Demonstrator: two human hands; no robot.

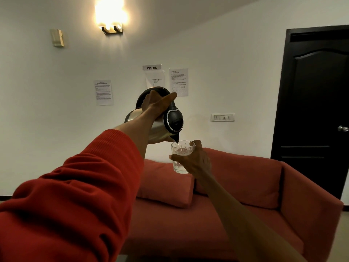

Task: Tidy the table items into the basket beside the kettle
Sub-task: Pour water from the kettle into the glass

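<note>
A steel kettle with a black lid and handle is held up in the air, tipped spout-down, by my left hand, which grips its handle. Water runs from the spout into a clear drinking glass just below it. My right hand is wrapped around that glass from the right side and holds it upright. The glass holds some water. No basket and no table are in view.
A red sofa with a cushion fills the space under my arms. Behind it is a white wall with taped paper sheets, a switch panel and a lit lamp. A dark door stands at the right.
</note>
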